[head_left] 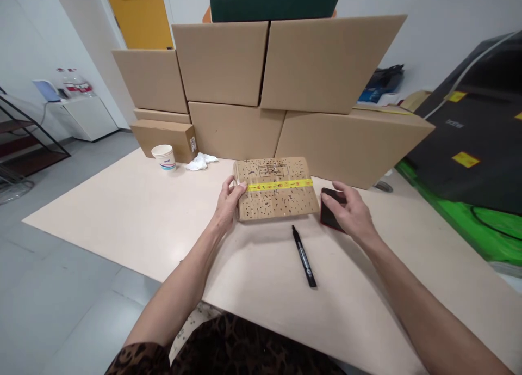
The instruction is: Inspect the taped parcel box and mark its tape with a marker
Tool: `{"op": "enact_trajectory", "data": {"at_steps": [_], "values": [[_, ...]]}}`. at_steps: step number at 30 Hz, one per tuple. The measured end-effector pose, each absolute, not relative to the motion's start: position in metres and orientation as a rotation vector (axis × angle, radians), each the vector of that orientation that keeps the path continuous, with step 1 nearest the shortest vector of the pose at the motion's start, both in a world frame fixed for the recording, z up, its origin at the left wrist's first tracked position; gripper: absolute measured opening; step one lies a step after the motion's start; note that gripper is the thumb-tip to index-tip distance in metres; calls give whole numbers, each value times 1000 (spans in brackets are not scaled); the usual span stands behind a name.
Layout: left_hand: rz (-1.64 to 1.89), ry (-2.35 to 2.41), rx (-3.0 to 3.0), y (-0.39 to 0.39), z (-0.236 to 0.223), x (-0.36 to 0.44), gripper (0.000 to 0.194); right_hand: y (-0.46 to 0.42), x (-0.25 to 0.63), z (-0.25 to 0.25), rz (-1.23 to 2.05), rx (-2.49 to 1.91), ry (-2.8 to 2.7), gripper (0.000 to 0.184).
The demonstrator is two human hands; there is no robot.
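Observation:
A small brown cardboard parcel with black marks and a strip of yellow tape lies flat on the beige table. My left hand grips its left end, thumb on top. My right hand rests just right of the parcel, fingers curled over a dark red and black object lying on the table. A black marker pen lies on the table in front of the parcel, between my two forearms.
Large plain cardboard boxes are stacked like a wall along the table's far edge. A paper cup and a crumpled white tissue sit at the far left. Black and green mats lie to the right.

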State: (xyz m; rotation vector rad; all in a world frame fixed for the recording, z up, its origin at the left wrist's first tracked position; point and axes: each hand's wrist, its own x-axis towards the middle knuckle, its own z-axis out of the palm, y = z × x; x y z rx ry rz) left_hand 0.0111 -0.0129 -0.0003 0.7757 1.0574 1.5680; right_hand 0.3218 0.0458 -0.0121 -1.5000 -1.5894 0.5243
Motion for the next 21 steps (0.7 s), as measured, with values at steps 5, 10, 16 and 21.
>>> {"op": "enact_trajectory", "data": {"at_steps": [5,10,16,21], "values": [[1558,1120,758,-8,0,11,86,51,333,-24,266,-2059,-1798,87],[1532,1114,755,2,-3,8,74,56,324,-34,236,-2331,-1891,100],[1580,1290,754,0,-9,6,82,76,329,-34,263,-2446,-1797,96],[1619,1460,903,-7,-9,7,79,93,345,-34,276,-2498,-1701,97]]}}
